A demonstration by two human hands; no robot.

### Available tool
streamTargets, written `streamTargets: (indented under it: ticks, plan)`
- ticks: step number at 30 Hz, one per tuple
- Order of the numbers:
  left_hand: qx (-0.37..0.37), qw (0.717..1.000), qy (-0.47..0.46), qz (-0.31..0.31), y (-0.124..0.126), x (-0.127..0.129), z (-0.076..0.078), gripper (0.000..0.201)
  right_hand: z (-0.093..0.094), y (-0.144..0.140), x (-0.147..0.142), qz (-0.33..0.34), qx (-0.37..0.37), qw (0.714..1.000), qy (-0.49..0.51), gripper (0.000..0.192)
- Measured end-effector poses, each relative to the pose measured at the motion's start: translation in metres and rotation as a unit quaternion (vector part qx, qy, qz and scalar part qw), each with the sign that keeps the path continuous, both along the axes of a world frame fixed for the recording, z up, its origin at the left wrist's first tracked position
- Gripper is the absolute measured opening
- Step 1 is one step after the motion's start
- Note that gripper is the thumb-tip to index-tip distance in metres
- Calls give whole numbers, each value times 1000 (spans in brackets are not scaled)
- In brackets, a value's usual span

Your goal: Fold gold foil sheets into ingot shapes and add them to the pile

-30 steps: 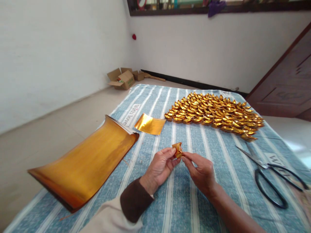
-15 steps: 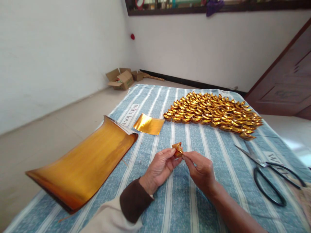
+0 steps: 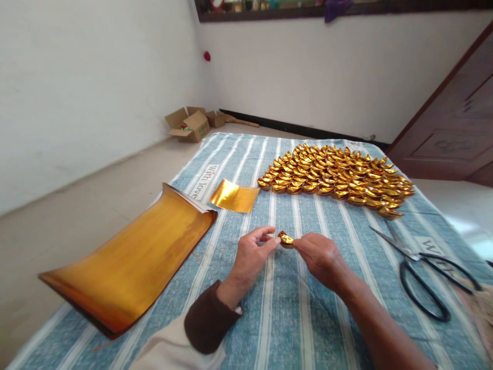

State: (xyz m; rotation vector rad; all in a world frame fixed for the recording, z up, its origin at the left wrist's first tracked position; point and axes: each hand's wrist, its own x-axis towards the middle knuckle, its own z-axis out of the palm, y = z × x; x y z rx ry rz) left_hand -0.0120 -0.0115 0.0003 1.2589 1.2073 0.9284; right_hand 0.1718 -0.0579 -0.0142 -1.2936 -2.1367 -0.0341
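Between my two hands is a small folded gold paper ingot [image 3: 286, 239], shaped like a little boat with pointed ends. My left hand [image 3: 250, 257] has its thumb at the ingot's left end, with the index finger arched above; its other fingers are partly hidden. At the opposite end, my right hand [image 3: 319, 257] pinches the tip between thumb and curled fingers. Beyond them, a square of gold foil paper [image 3: 234, 196] lies flat. Many finished-looking gold ingots [image 3: 335, 177] sit in tight rows at the table's far right.
A thick stack of large gold sheets [image 3: 131, 262] lies at the left of the striped tablecloth [image 3: 285, 318]. Black-handled scissors [image 3: 414, 257] rest partly open on the right. On the floor beyond stands an open cardboard box [image 3: 190, 126].
The folded paper has turned from upright to lying level, its boat shape now showing. My left index finger has lifted off it, and my right hand has turned palm down.
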Motion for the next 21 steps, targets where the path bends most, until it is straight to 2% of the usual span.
streamTargets:
  ticks: [2,4,9,21]
  plan:
    - [86,993,77,-10,1,0,0,22,1,0,2,5,0,1000,-26,30]
    - [128,985,116,-30,3,1,-2,18,1,0,2,11,-7,999,-47,29]
    - [136,978,143,-70,3,7,-7,10,0,0,3,24,-41,995,-85,28]
    - [229,946,192,-123,1,9,-11,22,-3,1,5,1,-58,995,-87,31]
